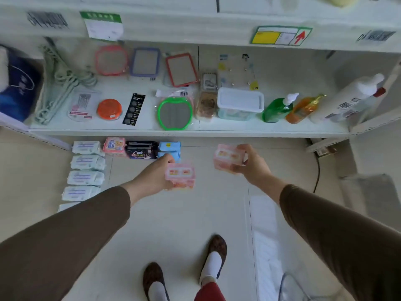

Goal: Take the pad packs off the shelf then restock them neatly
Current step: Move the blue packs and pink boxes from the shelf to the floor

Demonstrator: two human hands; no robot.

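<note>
My left hand [157, 174] grips a pink pad pack [180, 175] above the floor, just in front of the shelf. My right hand [249, 162] holds a second pink pad pack [227, 157] at about the same height. On the floor under the shelf edge lie a pink pack [114, 145], a black pack [141, 149] and two blue packs [169, 148]. A column of several white packs [86, 162] runs down the floor at the left.
The white shelf [238, 129] carries framed mirrors, a green round mirror [175, 114], an orange tin, hangers, a white lidded box [240, 103] and soap bottles [280, 107]. A cable hangs at the right. My feet stand on the tiled floor below.
</note>
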